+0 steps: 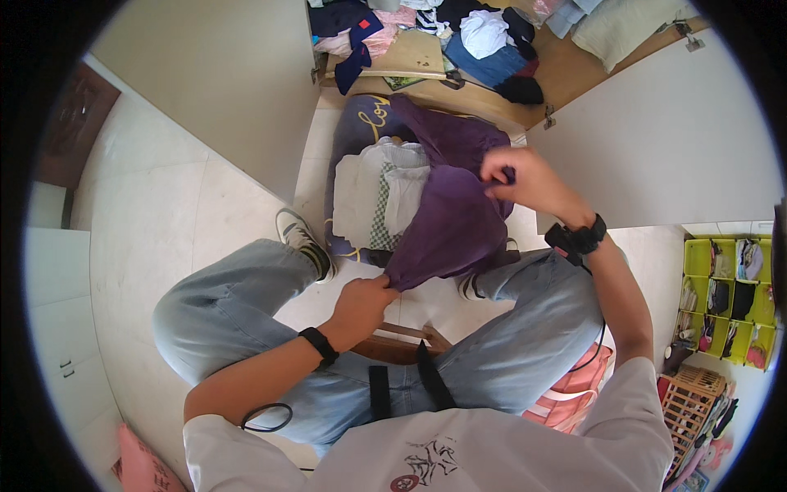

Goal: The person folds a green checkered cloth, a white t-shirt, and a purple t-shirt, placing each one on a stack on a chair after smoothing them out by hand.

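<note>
A purple garment (458,218) is spread between my two hands over the right part of a dark blue cushion or padded bag (353,126) with yellow lettering. My left hand (363,307) pinches its lower edge near my knees. My right hand (522,178) grips bunched purple cloth at the garment's right side and looks slightly blurred. Folded white clothes (356,197), with a green-and-white checkered strip (384,212), lie on the blue surface left of the purple cloth. The garment hides the right part of what lies beneath.
An open wardrobe holds heaped clothes (486,37) on its wooden bottom (492,98). Its left door (227,80) and right door (664,141) flank the blue item. A wooden stool (393,347) is under me. A pink bag (572,393) and a green cubby shelf (707,295) stand at right.
</note>
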A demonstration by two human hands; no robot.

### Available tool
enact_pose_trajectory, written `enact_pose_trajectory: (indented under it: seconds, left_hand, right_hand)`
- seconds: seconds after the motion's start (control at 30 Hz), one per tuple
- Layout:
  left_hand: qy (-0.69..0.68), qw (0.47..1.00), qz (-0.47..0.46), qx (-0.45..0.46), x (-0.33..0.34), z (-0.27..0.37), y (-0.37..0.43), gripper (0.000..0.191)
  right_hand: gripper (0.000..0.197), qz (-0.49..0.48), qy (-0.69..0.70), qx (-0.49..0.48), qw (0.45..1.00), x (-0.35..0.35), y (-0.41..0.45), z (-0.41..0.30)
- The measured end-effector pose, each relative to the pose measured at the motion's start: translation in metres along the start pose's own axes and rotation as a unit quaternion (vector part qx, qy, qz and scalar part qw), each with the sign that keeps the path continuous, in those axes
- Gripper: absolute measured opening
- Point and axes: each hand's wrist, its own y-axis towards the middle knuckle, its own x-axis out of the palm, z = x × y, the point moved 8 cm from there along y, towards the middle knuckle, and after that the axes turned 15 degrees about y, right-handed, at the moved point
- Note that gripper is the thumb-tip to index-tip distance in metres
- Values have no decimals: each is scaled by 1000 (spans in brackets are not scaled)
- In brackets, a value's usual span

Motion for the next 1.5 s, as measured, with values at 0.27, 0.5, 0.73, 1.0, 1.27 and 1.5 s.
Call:
enact_pose_trajectory:
  seconds: [0.27, 0.5, 0.73, 1.0, 1.27, 1.5]
  left_hand:
    - [314, 922, -213, 76, 101, -27, -15, 10]
    - [278, 906, -293, 126, 116, -14, -13, 10]
    - [84, 989, -116, -34, 88, -35, 37, 19]
    - [-212, 939, -40, -267, 119, -96, 48, 43]
    - [-236, 925, -77, -288, 122, -93, 42, 53]
    - [-290, 891, -225, -269, 108, -82, 29, 39]
  right_hand:
    - [16, -232, -103, 106, 962, 106, -66, 137]
    - [18, -194, -315, 154, 916, 114, -96, 165]
    - [19, 18, -204, 181, 962, 80, -67, 147]
    - [27, 160, -58, 80, 982, 58, 34, 154]
    - [40, 128, -187, 113, 967, 65, 192, 205]
    - [52, 155, -333, 176, 913, 71, 246, 261]
